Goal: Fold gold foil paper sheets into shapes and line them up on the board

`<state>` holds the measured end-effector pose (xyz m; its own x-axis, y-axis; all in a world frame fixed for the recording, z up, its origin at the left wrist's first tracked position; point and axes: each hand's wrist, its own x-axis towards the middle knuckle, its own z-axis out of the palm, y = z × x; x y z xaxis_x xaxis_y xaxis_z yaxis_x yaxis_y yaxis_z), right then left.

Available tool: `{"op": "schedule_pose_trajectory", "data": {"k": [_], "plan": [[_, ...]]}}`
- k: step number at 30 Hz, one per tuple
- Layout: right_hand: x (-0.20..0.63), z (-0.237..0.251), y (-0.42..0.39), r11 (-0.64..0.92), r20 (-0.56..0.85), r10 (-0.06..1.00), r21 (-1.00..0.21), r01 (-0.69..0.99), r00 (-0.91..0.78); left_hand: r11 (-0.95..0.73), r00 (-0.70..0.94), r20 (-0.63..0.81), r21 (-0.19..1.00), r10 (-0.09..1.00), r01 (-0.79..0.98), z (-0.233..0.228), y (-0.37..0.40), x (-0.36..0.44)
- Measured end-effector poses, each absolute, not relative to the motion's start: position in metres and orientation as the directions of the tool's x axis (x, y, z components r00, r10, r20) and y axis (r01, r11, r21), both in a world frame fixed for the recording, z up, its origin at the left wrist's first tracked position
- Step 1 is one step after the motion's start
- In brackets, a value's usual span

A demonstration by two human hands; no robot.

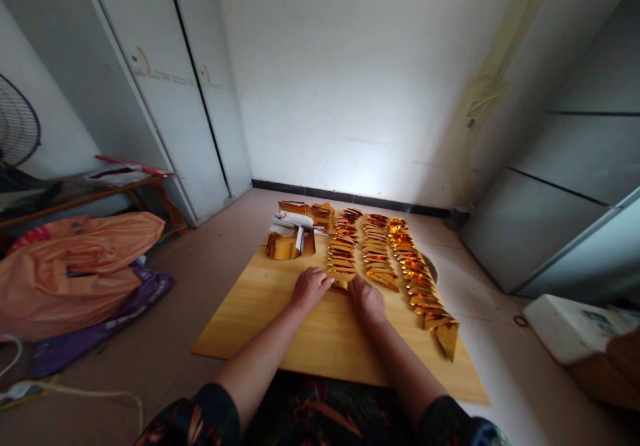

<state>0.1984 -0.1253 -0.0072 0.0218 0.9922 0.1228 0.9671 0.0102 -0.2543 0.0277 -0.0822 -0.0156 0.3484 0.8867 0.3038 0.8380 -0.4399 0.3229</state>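
At far left a fan [19,121] stands above an orange bag [55,283] on the floor. Next comes the wooden worktop [320,341], with a curled gold sheet [282,246] near its far left corner. In front of this sheet, the left hand [311,288] has its fingers closed on the left end of a gold paper strip [340,286], low over the worktop's middle. The right hand [369,301] pinches the strip's right end. Beyond and to the right run three rows of folded gold paper [415,276]; farther right, a white box [563,329] sits near the floor.
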Motion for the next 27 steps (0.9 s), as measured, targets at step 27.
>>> {"op": "schedule_pose_trajectory", "data": {"k": [27], "plan": [[0.190, -0.007, -0.107, -0.140, 0.000, 0.990, -0.211, 0.967, 0.143, -0.295, 0.271, 0.128, 0.239, 0.954, 0.925, -0.007, -0.081, 0.047]]}}
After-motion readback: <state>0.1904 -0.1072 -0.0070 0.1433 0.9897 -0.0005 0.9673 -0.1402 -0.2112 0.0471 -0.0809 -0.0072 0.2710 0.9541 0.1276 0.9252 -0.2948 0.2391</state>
